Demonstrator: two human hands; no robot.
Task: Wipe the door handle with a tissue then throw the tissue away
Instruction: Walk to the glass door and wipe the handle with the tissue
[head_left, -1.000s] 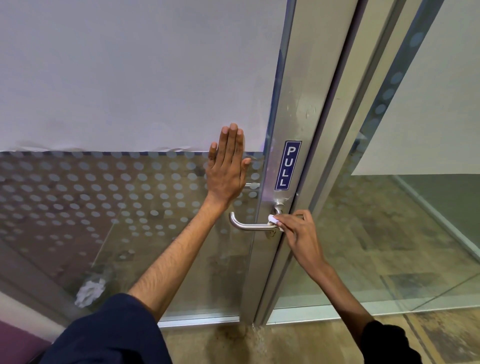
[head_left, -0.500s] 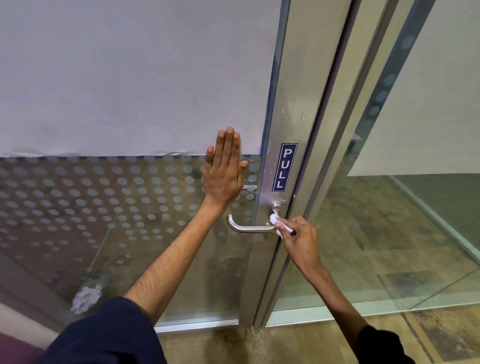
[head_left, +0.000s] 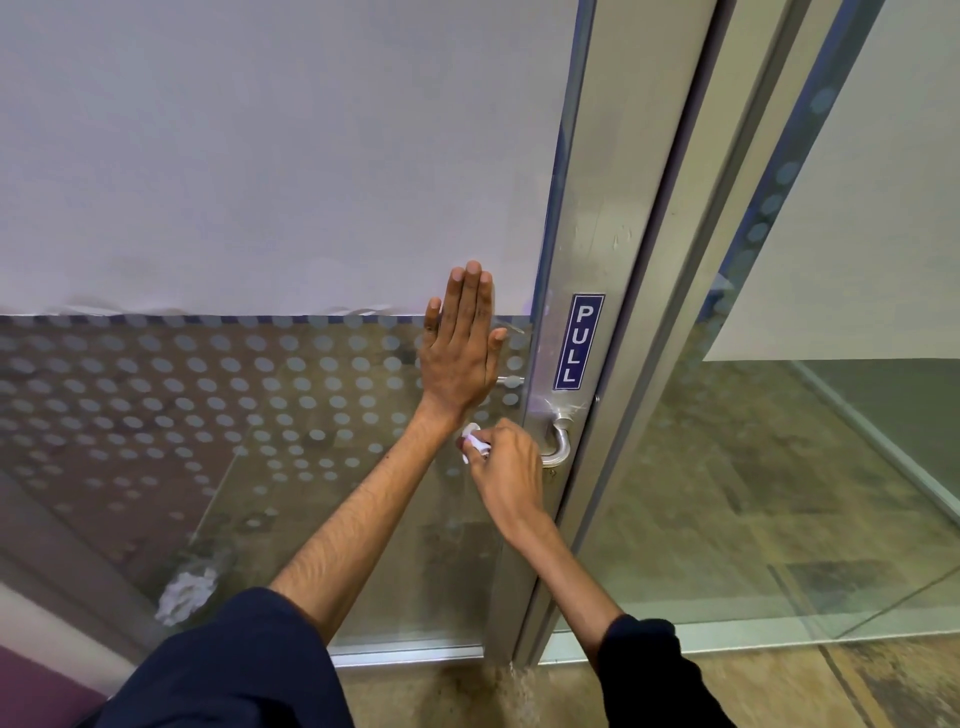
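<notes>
Keep your left hand (head_left: 460, 358) flat and open on the glass door (head_left: 260, 415) to steady it, and with your right hand (head_left: 506, 475), closed around the white tissue (head_left: 471, 441) on the door handle (head_left: 558, 447), press firmly along the whole lever.

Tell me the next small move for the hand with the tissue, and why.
Probably slide the right hand back along the lever toward the frame. It grips the tissue at the free end of the door handle, whose bend near the frame is bare; the left hand lies flat on the glass door, seemingly bracing it.
</notes>
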